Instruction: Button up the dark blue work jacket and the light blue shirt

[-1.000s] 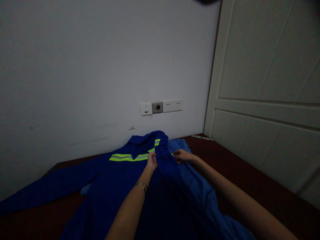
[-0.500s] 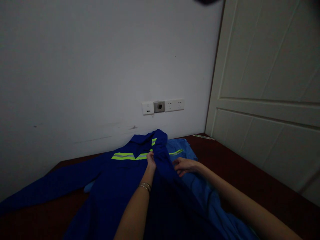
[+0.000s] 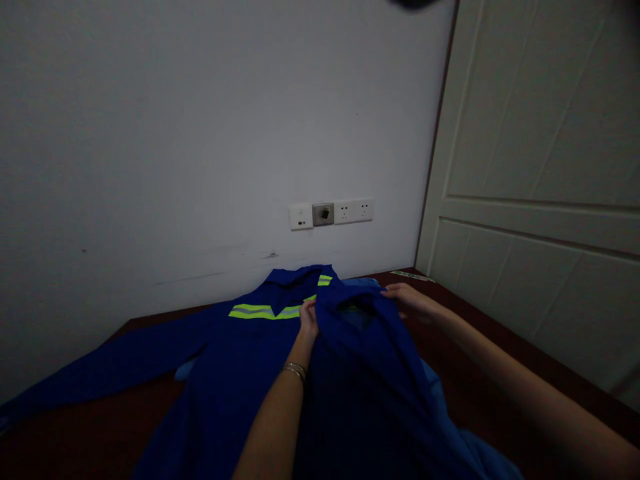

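Note:
A dark blue work jacket (image 3: 250, 360) with yellow and silver reflective strips lies spread out, its collar toward the wall and one sleeve stretched to the left. My left hand (image 3: 309, 319), a bracelet on its wrist, is closed on the jacket's front edge near the chest strip. Farther right, my right hand (image 3: 407, 299) pinches the cloth at the jacket's right shoulder and holds it raised, with a fold gaping between the hands. Underneath, a lighter blue garment (image 3: 445, 417) shows along the right side; most of it is covered.
The dark red tabletop (image 3: 480, 373) meets a grey wall with sockets (image 3: 353, 211) behind the jacket. A pale panelled door (image 3: 540, 167) stands along the right. A thin printed strip (image 3: 413, 275) lies near the back corner.
My right hand has moved right and up, drawing the jacket's right side outward over the lighter garment. My left hand keeps its grip on the front edge.

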`<state>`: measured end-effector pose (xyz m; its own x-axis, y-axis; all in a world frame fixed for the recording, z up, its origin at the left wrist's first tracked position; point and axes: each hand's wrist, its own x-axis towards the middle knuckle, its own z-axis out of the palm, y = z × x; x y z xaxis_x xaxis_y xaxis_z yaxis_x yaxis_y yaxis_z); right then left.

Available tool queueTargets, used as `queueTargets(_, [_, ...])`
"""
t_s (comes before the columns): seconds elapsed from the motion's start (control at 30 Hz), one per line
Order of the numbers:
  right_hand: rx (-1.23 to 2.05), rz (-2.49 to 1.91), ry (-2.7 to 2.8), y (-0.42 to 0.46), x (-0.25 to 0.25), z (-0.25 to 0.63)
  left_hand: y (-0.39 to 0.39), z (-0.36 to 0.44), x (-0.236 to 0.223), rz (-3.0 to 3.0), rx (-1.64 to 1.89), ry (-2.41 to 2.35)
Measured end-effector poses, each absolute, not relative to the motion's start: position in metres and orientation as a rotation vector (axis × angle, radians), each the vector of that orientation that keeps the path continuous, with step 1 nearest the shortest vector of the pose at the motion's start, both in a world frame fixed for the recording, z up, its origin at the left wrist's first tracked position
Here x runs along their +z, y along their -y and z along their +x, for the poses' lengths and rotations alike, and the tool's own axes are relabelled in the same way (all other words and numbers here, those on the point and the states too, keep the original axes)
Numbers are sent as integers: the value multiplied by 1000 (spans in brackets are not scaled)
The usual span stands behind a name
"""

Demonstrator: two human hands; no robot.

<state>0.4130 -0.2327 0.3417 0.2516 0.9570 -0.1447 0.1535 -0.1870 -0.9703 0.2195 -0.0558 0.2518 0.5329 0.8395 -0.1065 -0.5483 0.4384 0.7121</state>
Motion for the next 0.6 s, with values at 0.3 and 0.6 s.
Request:
queueTargets(0.3, [-494, -2177, 1613, 245, 421, 538, 55, 218, 250, 553, 749, -367])
queueTargets(0.6, [-172, -2615, 1726, 236, 334, 562, 57, 225, 248, 680, 778, -473])
